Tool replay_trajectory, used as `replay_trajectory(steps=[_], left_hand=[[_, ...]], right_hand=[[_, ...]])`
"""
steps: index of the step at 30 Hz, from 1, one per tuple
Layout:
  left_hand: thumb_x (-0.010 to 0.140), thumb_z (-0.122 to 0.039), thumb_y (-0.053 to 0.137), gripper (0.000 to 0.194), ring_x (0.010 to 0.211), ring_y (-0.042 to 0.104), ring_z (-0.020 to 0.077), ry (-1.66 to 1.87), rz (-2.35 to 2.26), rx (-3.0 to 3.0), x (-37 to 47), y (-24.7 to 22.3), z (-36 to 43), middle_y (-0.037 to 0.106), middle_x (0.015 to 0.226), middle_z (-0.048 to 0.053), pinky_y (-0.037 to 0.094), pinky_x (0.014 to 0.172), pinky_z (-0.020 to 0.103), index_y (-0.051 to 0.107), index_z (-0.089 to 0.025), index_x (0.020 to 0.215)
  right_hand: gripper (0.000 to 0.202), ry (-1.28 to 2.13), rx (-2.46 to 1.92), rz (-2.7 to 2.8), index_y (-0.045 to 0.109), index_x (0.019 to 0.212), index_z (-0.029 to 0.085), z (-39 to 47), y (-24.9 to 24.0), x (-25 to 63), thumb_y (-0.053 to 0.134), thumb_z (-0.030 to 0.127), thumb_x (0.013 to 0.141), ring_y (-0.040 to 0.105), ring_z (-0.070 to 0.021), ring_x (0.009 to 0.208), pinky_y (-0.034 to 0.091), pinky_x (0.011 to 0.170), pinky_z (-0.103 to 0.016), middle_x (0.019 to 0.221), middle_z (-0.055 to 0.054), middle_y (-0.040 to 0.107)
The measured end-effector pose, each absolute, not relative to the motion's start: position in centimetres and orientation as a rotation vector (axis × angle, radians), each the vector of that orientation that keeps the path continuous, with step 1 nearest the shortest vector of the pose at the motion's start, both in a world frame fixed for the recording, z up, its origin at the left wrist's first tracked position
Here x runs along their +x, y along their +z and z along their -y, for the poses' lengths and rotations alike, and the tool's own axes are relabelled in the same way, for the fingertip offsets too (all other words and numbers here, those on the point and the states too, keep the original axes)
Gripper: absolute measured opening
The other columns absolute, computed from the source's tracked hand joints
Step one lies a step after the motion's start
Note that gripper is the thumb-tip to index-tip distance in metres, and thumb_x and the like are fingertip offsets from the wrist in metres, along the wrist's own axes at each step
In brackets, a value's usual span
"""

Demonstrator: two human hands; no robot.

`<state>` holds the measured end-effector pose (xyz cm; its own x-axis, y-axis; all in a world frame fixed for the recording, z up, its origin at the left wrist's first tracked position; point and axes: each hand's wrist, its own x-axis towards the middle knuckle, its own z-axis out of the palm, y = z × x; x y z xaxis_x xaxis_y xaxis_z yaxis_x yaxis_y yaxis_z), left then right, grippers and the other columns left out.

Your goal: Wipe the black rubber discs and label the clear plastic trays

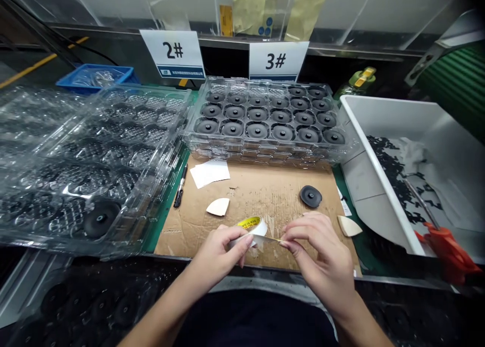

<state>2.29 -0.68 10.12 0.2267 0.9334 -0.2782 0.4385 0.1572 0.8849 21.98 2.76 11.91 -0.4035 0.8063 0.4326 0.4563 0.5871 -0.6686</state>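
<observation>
Holding anything, that left grip (222, 251)?

Yes, it is clenched around a tape roll (250, 222), white outside with a yellow inner ring that carries printing.

And the right grip (320, 251)?

Thumb and fingertips are pinched on the end of the tape strip (270, 237), which spans the gap between the two hands.

Where exactly is the roll?

Over the near part of the cardboard sheet (178, 241), in front of the person's body. The sheet lies on the green-topped desk (165, 220).

What else is on the cardboard?

A cream wedge (219, 207) just beyond the roll, to its left; some white paper slips (210, 172) farther back; and a black disc (310, 196) just beyond the right hand. A second wedge (348, 227) sits at the right edge.

And around it?

A black pen (181, 185) along the left edge, a clear tray (265, 147) of black discs behind, and a white bin (379, 185) on the right, with an orange-handled tool (443, 251) leaning over its near rim.
</observation>
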Motion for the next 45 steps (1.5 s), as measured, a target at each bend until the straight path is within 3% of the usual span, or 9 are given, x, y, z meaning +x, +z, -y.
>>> replay_trajectory(steps=[5,20,32,39,45], left_hand=[[0.090,-0.031,0.035,0.026,0.073,0.050,0.0150,0.646,-1.383,1.523,2.5,10.0,0.8,0.059,0.067,-0.002,0.034,0.073,0.027,0.056,-0.020,0.080],[0.090,-0.025,0.033,0.025,0.073,0.050,0.0158,0.643,-1.474,1.643,2.5,9.8,0.6,0.059,0.073,0.000,0.030,0.074,0.030,0.056,-0.019,0.082],[0.090,-0.024,0.033,0.029,0.075,0.052,0.0153,0.662,-1.396,1.564,2.7,9.4,0.5,0.061,0.072,-0.002,0.031,0.077,0.029,0.059,-0.019,0.081],[0.090,-0.023,0.033,0.028,0.074,0.052,0.0157,0.684,-1.415,1.591,3.0,9.1,0.4,0.061,0.072,-0.001,0.031,0.078,0.030,0.060,-0.020,0.095],[0.090,-0.029,0.032,0.034,0.069,0.050,0.0132,0.805,-1.283,1.336,3.6,8.9,0.3,0.054,0.068,0.000,0.036,0.071,0.026,0.059,-0.015,0.074]], right_hand=[[0.013,0.538,-1.028,2.061,0.058,0.076,0.019,-2.8,12.2,22.1,0.060,0.007,0.073,0.054,-0.0182,0.076,0.040,0.076,-0.039,0.077,-0.003,0.060],[0.006,0.381,-1.073,2.217,0.057,0.075,0.021,-3.1,12.4,21.5,0.063,0.019,0.074,0.053,-0.0225,0.086,0.038,0.079,-0.041,0.088,-0.006,0.060],[0.009,0.371,-1.071,2.148,0.058,0.073,0.021,-2.9,12.1,22.1,0.064,0.014,0.073,0.053,-0.0212,0.084,0.039,0.081,-0.042,0.084,-0.004,0.060],[0.009,0.343,-1.073,2.135,0.060,0.072,0.022,-2.8,11.7,22.3,0.063,0.014,0.073,0.054,-0.0216,0.084,0.039,0.083,-0.044,0.084,-0.004,0.060],[0.017,0.200,-1.050,2.082,0.060,0.070,0.025,-2.2,10.9,22.4,0.063,0.008,0.071,0.054,-0.0199,0.075,0.033,0.092,-0.053,0.072,0.000,0.061]])
